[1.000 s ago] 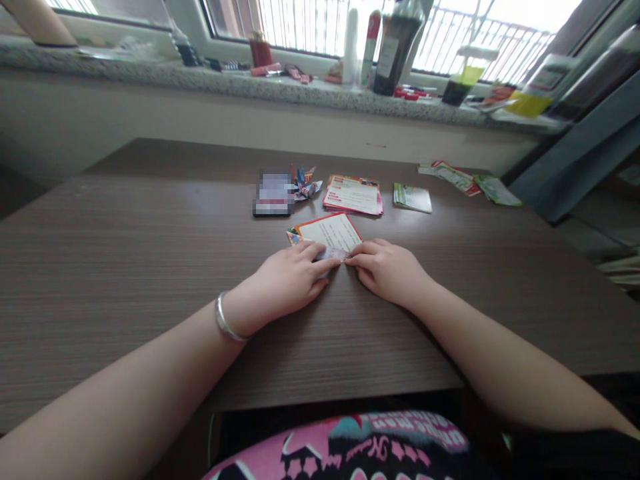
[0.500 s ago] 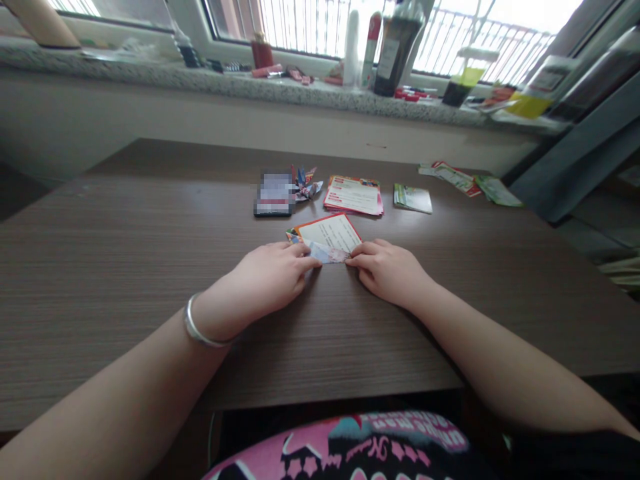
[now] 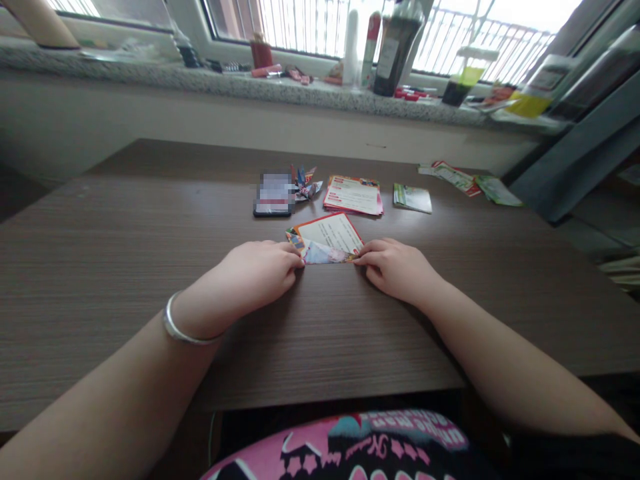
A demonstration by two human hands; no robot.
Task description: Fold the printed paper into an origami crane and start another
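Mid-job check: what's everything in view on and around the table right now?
folded paper: one, white with orange border and patterned flap, table centre, between the hands
phone: one, dark, behind the paper, to the left
paper figure: one, multicoloured, beside the phone
leaflet stack: one, red and white, behind the paper
green leaflet: one, green and white, right of the stack
loose leaflets: several, red and green, table's far right
table: one, brown wood grain
bottles: several, dark and white, on the windowsill
bracelet: one, silver, left wrist
left hand: fingertips at the paper's left end
right hand: fingertips at its right end
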